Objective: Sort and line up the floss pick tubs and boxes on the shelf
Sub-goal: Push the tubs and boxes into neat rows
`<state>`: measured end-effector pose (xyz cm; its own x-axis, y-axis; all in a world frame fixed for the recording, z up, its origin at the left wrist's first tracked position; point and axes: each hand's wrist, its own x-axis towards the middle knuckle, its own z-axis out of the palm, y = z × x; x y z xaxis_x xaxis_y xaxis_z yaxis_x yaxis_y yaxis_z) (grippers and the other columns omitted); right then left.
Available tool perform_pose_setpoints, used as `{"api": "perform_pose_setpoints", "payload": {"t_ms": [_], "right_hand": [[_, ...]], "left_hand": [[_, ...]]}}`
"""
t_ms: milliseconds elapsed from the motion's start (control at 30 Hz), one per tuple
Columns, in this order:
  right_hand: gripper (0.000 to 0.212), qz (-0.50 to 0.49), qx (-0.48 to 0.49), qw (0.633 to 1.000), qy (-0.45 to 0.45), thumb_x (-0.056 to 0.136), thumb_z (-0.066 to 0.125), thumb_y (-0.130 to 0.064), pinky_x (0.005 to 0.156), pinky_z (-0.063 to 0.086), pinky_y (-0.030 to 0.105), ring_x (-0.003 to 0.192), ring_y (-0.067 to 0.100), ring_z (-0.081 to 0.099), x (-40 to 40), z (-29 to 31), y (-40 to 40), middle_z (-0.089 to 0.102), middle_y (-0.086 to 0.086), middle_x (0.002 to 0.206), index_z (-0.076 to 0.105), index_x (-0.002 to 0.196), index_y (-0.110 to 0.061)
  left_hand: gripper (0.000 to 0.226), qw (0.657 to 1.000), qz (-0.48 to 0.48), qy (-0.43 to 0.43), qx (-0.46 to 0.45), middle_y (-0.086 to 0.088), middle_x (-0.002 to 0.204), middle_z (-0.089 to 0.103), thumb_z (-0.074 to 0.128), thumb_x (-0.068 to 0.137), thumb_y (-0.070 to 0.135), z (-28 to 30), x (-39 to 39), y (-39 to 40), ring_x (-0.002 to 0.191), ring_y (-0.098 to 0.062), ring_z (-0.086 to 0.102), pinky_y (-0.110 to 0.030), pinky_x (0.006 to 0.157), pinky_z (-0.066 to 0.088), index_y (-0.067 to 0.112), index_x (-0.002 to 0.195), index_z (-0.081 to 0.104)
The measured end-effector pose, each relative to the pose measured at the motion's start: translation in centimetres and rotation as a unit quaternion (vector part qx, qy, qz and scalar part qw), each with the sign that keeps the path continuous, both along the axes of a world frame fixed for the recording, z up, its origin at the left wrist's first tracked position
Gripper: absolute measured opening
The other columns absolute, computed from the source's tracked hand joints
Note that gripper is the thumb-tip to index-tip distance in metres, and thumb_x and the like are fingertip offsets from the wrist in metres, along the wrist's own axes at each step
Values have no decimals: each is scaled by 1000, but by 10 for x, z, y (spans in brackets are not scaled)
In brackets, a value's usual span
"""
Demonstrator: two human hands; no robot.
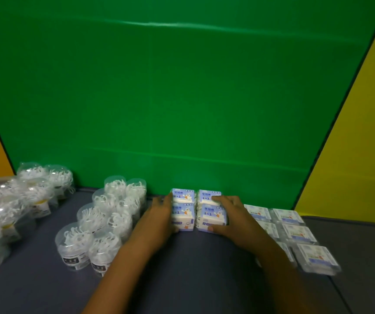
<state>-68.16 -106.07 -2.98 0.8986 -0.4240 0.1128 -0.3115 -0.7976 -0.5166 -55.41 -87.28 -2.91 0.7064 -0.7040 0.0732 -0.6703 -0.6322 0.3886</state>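
Several blue-and-white floss pick boxes [205, 209] stand in a tight block of two columns against the green back wall. My left hand [160, 215] presses flat against the block's left side. My right hand [229, 216] wraps its right side, fingers over the top and thumb at the front. Left of the block, clear floss pick tubs with dark labels [105, 223] stand in two rows. Further left is a loose cluster of tubs with yellow labels [28, 196]. Right of the block, flat clear floss boxes [295, 234] lie in two rows, partly hidden by my right forearm.
The shelf surface [193, 268] is dark blue-grey, with a seam at the right [340, 291]. A green panel [182, 98] closes the back. Yellow side panels [363, 143] angle in at both sides.
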Motion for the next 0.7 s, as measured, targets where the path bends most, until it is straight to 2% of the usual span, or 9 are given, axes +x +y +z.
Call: {"api": "perform_pose_setpoints", "payload": {"t_ms": [133,267,467,600,700], "right_hand": [[81,-2,16,1000,-4,78,80,-30,101,36,24,126,15,41,5,-1,-10,29,-2,146,35,145,-29],[73,3,33,999,-17,77,80,-28,100,43,24,118,10,44,6,-4,-16,35,-4,141,43,140,-27],[70,-1,38,999,-13,71,84,-30,99,50,35,116,15,50,11,-5,-20,39,-6,132,48,131,-30],[81,-5,62,998,0,69,86,-30,98,51,39,114,18,52,10,-9,-23,38,-4,132,43,137,-33],[86,-12,75,997,6,68,87,-27,97,51,42,115,20,54,12,-14,-23,47,-2,132,39,138,-37]], "left_hand": [[90,999,-6,18,-38,-12,152,28,69,83,19,-10,6,-7,131,-35,43,-41,106,38,20,153,11],[79,997,-7,27,-69,-9,152,30,67,85,17,-16,10,-13,133,-30,41,-37,106,36,20,150,22],[76,994,-16,34,-102,-10,153,27,62,87,9,-20,13,-16,135,-27,37,-32,109,31,15,151,23],[76,993,-19,49,-106,-9,153,28,62,86,7,-20,15,-14,135,-26,36,-31,109,31,15,151,23],[75,992,-21,52,-110,-9,153,29,61,86,5,-20,16,-13,135,-25,37,-30,108,31,16,151,24]]}}
